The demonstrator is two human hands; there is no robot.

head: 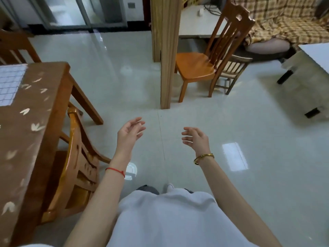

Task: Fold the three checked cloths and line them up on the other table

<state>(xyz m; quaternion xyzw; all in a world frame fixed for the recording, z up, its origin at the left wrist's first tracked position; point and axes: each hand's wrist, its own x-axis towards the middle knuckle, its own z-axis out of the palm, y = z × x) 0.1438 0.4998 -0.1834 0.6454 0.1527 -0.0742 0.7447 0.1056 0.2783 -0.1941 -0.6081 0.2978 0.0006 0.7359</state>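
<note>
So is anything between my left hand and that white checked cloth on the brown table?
Yes: the glossy orange wooden chair, pushed in beside the brown patterned table, stands between your empty left hand and the white checked cloth lying on it.

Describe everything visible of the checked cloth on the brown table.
The checked cloth is white with a thin dark grid, seemingly thin fabric. It lies flat on the brown leaf-patterned table, its right and near edges straight, the rest cut off by the frame's left edge. Only the table touches it; the left hand and right hand hover empty, apart from it.
</note>
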